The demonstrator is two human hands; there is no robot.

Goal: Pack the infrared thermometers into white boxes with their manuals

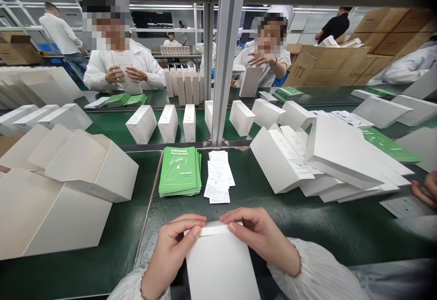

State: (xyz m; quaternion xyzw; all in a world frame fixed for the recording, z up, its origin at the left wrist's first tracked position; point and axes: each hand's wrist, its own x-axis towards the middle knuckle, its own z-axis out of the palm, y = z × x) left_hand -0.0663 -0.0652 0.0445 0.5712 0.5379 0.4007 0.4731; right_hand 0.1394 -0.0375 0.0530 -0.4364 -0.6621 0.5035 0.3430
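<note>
A white box (pixel 220 263) stands in front of me, its broad face toward me and its lower end cut off by the frame. My left hand (pixel 174 245) pinches the top left corner, thumb on the near side and fingers over the top. At the top right corner my right hand (pixel 257 236) grips in the same way. Between the two hands a narrow flap (pixel 213 230) shows along the box's top edge. Just beyond lie a stack of green user manuals (pixel 179 172), marked Infrared Thermometer, and a loose pile of printed white cards (pixel 217 177).
Open white boxes (pixel 92 168) are stacked at the left. More white boxes (pixel 283 159) lean in a row at the right, near another person's hand (pixel 426 190). A metal post (pixel 227 58) rises beyond the manuals. Boxes stand on the green conveyor belt (pixel 143 147); co-workers sit opposite.
</note>
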